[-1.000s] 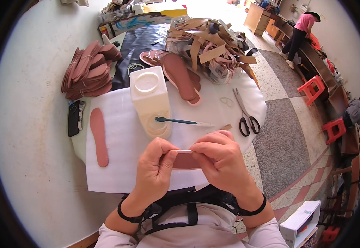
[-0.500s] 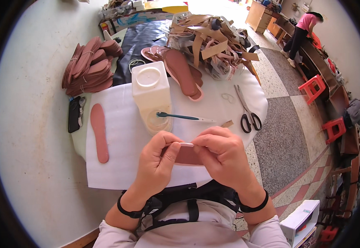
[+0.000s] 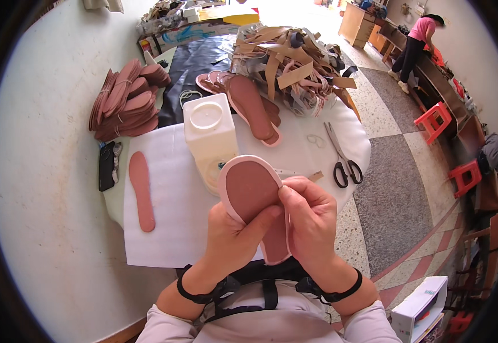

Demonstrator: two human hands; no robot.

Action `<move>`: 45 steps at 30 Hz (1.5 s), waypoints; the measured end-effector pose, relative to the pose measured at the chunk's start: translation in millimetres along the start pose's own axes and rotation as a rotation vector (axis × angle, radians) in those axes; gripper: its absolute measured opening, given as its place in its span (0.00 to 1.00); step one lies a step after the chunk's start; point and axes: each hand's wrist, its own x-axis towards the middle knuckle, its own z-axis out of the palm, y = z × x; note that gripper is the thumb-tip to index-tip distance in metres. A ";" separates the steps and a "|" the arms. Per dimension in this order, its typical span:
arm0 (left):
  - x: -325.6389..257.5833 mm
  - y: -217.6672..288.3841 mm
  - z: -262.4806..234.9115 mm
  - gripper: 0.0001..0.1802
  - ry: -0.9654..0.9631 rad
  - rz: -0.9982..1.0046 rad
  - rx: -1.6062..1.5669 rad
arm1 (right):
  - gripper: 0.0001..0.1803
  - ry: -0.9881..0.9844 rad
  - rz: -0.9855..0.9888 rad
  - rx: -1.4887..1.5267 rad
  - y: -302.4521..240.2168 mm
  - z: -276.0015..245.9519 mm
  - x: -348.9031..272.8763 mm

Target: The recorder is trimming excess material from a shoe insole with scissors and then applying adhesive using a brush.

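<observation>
Sole held in two bare hands above a worktable. Nearest the wearer, the left hand (image 3: 231, 237) is closed on a reddish-brown rimmed sole (image 3: 252, 186), its thumb lying across the upper face and its fingers curled around the left side and beneath. The right hand (image 3: 312, 214) pinches the pale rim between thumb and forefinger on the opposite side, the remaining fingers folded. The sole is raised over the near part of the table, its broad rounded end away from the body and its narrower end toward it. Below, a white sheet (image 3: 163, 246) covers the tabletop; on it, to the left, lies a single loose sole (image 3: 141, 191). Just beyond the held sole stands a whitish plastic container (image 3: 209, 134), near which a brush (image 3: 221, 165) is mostly hidden. To the right lie black-handled scissors (image 3: 342, 156), blades pointing away; at the left edge rests a black oblong object (image 3: 106, 166). Farther back are several soles piled together (image 3: 252, 106), tied bundles of soles (image 3: 123, 97) at left, and a heap of brown strips (image 3: 289, 63). In the background, two red stools (image 3: 433, 122) stand along the right, and beyond them a person in pink (image 3: 419, 46) bends over a bench.
</observation>
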 end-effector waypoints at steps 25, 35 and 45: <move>0.8 8.6 -21.1 0.09 -0.443 -0.252 -0.026 | 0.11 -0.157 0.054 -0.203 -11.1 -24.1 18.5; 7.7 9.5 -20.8 0.14 -0.640 -0.470 0.067 | 0.12 -0.355 0.115 -0.283 -21.1 -33.3 32.0; 9.5 16.6 -54.7 0.26 -0.567 -0.492 0.069 | 0.09 -0.093 0.070 -0.349 -29.4 -60.4 30.6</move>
